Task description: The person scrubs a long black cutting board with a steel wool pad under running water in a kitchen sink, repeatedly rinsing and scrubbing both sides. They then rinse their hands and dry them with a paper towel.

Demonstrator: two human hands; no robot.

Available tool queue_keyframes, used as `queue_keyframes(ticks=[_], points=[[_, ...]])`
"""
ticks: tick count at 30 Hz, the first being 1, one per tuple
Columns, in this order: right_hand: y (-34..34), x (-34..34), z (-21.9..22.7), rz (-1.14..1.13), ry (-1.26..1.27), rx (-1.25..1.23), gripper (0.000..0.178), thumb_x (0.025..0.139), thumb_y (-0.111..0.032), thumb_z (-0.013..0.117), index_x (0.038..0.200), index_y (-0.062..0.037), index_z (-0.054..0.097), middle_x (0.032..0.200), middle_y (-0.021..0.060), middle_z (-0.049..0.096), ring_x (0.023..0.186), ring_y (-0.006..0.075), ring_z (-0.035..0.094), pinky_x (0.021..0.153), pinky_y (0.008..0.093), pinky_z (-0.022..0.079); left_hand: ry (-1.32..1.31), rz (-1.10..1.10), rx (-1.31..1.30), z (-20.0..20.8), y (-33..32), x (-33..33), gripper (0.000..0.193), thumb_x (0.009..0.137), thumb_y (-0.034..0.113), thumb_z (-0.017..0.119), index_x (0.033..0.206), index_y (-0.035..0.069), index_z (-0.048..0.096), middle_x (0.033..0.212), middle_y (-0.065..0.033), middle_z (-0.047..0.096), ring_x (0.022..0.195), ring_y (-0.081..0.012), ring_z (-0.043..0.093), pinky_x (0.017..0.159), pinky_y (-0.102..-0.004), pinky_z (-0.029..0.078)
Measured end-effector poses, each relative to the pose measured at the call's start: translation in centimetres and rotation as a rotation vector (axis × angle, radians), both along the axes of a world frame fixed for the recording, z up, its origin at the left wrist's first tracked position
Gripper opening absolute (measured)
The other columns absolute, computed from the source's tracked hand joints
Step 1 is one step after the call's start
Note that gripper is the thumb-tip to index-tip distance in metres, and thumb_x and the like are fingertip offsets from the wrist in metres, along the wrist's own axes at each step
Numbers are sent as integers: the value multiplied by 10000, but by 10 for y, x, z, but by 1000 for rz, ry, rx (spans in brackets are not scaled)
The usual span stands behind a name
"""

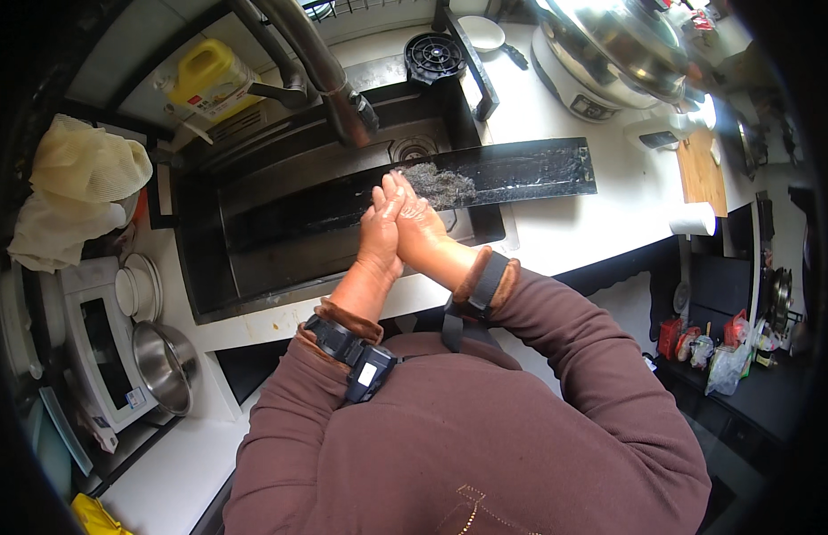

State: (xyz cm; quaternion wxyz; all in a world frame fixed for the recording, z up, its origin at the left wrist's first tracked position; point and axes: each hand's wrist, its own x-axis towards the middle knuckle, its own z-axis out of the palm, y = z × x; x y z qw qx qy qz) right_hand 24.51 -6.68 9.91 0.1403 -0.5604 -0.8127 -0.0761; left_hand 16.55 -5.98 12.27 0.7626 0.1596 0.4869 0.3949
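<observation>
Left grip against right grip, contact hidden; steel wool just beside.

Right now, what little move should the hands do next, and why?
Perhaps slide the right hand onto the grey wiry clump: it lies close by on the long black panel, while that hand seems pressed against the left hand instead.

Bright; dark rim, perhaps blurred.

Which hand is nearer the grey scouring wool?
Right. The right hand is beside the grey scouring wool; the left hand is farther left, against the right one.
</observation>
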Motion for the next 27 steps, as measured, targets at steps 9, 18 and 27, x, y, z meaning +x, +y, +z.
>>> queue_keyframes(ticks=[9, 18, 27], points=[[-14, 8, 36, 78, 1390, -752, 226, 787, 36, 563, 985, 62, 668, 1119, 142, 634, 1110, 257, 590, 955, 359, 452, -453, 26, 3, 0, 14, -20, 286, 882, 292, 604, 975, 23, 616, 899, -139, 643, 895, -299, 628, 903, -453, 511], [4, 4, 49, 134, 2785, -1141, 629, 1009, -486, 363, 1466, -67, 253, 1289, 227, 506, 1162, 300, 536, 960, 391, 473, -729, -80, 96, 6, -1, 5, 632, 865, 560, 580, 1178, 12, 543, 1128, -166, 585, 1041, -312, 589, 928, -435, 487], [7, 4, 31, -132, 733, -344, 282, 920, -316, 574, 1025, -57, 612, 948, 115, 658, 889, 277, 612, 723, 339, 535, -431, 119, -173, 6, -15, 17, 446, 951, 464, 489, 1124, 59, 557, 1033, -146, 630, 813, -224, 613, 658, -326, 524]])
